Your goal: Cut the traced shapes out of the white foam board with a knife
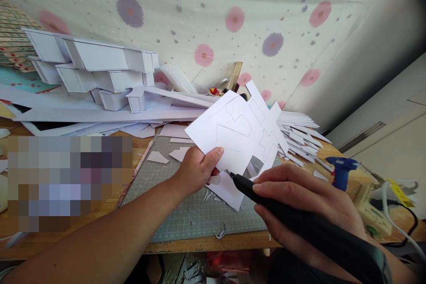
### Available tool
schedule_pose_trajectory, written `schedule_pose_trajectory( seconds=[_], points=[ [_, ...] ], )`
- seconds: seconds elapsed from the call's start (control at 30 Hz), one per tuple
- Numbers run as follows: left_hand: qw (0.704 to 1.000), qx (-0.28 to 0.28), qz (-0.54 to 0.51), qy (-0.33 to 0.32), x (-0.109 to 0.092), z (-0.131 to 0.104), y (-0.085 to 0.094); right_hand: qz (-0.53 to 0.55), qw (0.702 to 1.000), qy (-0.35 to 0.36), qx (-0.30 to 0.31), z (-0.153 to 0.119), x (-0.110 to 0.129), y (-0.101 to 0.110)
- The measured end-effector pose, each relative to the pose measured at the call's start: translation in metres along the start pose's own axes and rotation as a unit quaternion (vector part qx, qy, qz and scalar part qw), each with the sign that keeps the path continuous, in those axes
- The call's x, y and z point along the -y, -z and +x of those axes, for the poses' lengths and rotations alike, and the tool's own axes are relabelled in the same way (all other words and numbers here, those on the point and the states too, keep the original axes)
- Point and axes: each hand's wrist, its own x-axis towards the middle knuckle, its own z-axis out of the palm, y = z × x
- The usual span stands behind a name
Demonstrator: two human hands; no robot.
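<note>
My left hand (197, 169) grips a white card sheet (238, 131) by its lower edge, thumb on top, holding it tilted above the green cutting mat (186, 213). Pencil outlines and cut-out gaps show on the sheet. My right hand (299, 202) is closed around a black pen-like cutting tool (299, 217). Its tip touches the sheet's lower edge just right of my left thumb.
A white card model (96, 71) stands at the back left on stacked sheets. Several cut card strips (299, 133) lie right of the mat. A blue glue gun (341, 169) and cables sit at the right. Paper scraps litter the mat. A blurred patch covers the left.
</note>
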Motion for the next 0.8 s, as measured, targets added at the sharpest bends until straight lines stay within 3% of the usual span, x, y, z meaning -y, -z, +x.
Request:
schedule_pose_trajectory(
  seconds=[0.37, 0.53, 0.8],
  points=[
    [1.000, 0.007, -0.006, -0.005, 0.000, 0.000, -0.002, -0.028, 0.999, 0.011, -0.013, 0.002, 0.003, 0.000],
    [1.000, -0.001, -0.024, -0.004, 0.005, 0.001, 0.002, -0.036, 0.998, 0.038, 0.016, 0.000, 0.001, 0.000],
    [0.991, -0.098, -0.092, -0.014, 0.002, 0.011, 0.012, 0.017, 0.999, 0.040, -0.033, -0.001, -0.004, 0.011]
  ],
)
